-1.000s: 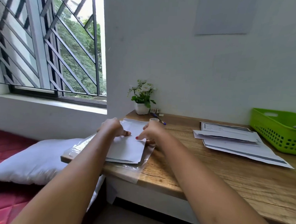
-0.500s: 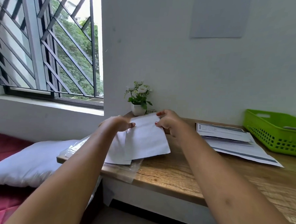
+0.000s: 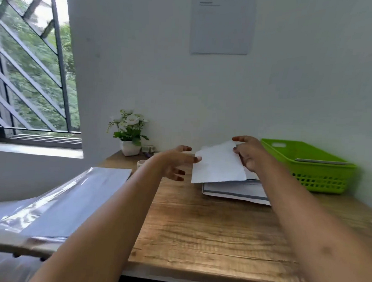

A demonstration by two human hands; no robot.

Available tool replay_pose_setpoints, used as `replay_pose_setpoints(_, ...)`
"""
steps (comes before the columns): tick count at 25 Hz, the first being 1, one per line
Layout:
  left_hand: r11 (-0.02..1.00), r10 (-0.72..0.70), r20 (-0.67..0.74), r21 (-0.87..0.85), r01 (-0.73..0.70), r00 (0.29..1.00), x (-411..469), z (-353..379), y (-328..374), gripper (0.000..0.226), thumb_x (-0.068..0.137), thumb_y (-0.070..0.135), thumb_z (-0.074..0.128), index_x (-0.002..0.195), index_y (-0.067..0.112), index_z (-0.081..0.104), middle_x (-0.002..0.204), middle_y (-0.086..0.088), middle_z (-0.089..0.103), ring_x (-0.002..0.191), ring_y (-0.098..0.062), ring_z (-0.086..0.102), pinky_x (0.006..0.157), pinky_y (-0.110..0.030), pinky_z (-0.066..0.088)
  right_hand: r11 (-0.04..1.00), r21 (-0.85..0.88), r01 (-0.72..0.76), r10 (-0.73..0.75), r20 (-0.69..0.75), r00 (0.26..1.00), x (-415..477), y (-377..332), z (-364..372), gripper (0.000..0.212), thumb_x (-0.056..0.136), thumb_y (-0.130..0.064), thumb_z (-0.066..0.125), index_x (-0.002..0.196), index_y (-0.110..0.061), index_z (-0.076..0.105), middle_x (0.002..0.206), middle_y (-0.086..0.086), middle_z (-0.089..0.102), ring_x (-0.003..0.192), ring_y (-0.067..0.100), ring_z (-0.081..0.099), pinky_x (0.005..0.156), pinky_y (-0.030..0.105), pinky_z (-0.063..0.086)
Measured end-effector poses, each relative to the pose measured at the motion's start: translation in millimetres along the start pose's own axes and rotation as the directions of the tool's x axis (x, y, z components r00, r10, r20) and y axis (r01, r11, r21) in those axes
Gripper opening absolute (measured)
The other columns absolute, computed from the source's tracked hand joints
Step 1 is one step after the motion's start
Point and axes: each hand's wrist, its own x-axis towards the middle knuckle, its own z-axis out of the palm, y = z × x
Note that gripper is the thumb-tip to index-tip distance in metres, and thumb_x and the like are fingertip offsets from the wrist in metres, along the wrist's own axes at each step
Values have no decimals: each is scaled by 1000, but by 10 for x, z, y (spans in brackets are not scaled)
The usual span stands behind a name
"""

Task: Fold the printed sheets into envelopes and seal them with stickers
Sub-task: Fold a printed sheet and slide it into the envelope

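Your right hand pinches the far right corner of a white sheet, thumb on the near face and fingers curled behind it. The sheet is raised off the wooden desk and tilted, with its lower edge just over the stack of printed sheets that lies flat beneath it.

Your left hand holds nothing; its fingers are spread and relaxed. One fingertip reaches the sheet's left corner, though the blur there makes it hard to say whether it touches the paper or only sits beside it.

The stack lies just beside a green basket, which stands at the right end of the desk against the wall and has something flat and grey lying in it.

On the left end of the desk, well apart from the stack, a clear plastic sleeve with paper inside juts out over the desk's edge. A small potted plant with white flowers stands at the back, near the window. A small pale round object sits in front of the plant, too blurred to name. A paper notice is fixed to the wall above.
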Motion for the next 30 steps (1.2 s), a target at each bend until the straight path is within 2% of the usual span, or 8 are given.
replay_pose_setpoints(5, 999, 35, 107, -28, -32, 994, 419, 333, -30, 74, 80, 26, 75, 142, 23, 35, 144, -6, 40, 105, -26, 53, 81, -39, 53, 964, 231, -132, 136, -1, 991, 99, 246, -269, 53, 92, 15, 35, 138, -10, 36, 111, 21, 55, 83, 25, 56, 64, 33, 51)
replay_pose_setpoints(8, 989, 145, 125, -37, -142, 981, 505, 360, -66, 54, 82, 9, 71, 130, 17, 49, 140, -6, 45, 106, -17, 50, 84, -30, 45, 935, 322, -148, 131, 75, 989, 110, 303, -212, 35, 95, 9, 40, 126, -7, 41, 83, 12, 56, 66, 15, 52, 61, 27, 56)
replay_pose_setpoints(12, 966, 146, 232, 179, -189, 962, 450, 299, -133, 69, 79, 38, 73, 140, 28, 41, 148, -2, 34, 126, -22, 41, 94, -31, 41, 953, 274, -128, 80, 180, 980, 101, 304, -150, 12, 94, 5, 48, 104, 1, 53, 79, 10, 62, 57, 9, 64, 50, 19, 56)
replay_pose_setpoints(16, 734, 188, 245, 608, -302, 951, 372, 453, -182, 101, 70, 52, 77, 149, 36, 15, 159, 4, 14, 144, -22, 18, 116, -40, 18, 976, 192, -101, 47, 267, 963, 36, 386, -82, 8, 92, 2, 53, 94, -3, 59, 87, 8, 68, 69, 9, 68, 61, 19, 58)
replay_pose_setpoints(19, 685, 300, 165, 648, -332, 940, 334, 513, -183, 72, 87, 36, 65, 148, 29, 27, 151, -1, 33, 134, -22, 35, 105, -32, 29, 977, -180, 116, -67, 255, 964, 91, 439, -117, 16, 91, -6, 58, 106, -7, 64, 100, 8, 68, 86, 15, 65, 76, 22, 54)
replay_pose_setpoints(21, 722, 403, 20, 607, -332, 915, 351, 472, -197, 34, 96, 22, 50, 129, 17, 54, 129, -10, 57, 113, -24, 52, 84, -28, 36, 678, -659, 324, -183, 276, 944, 194, 489, -236, 36, 89, -14, 62, 125, -9, 59, 118, 9, 64, 106, 20, 61, 91, 25, 44)
replay_pose_setpoints(24, 833, 441, -245, 470, -292, 864, 365, 380, -229, 27, 100, 22, 41, 103, 8, 63, 99, -15, 63, 87, -25, 55, 67, -29, 36, 326, -890, 320, 16, 343, 939, 253, 621, -380, 54, 89, -41, 60, 136, -17, 49, 143, 5, 48, 130, 23, 46, 106, 29, 36)
replay_pose_setpoints(30, 901, 384, -537, 40, -432, 751, 362, 264, -189, 30, 93, 17, 58, 122, 11, 55, 108, -5, 60, 98, -24, 57, 79, -34, 47, 300, -920, 253, 94, 292, 952, 296, 654, -370, 89, 69, -67, 65, 141, -20, 41, 151, 6, 35, 137, 25, 36, 112, 39, 32)
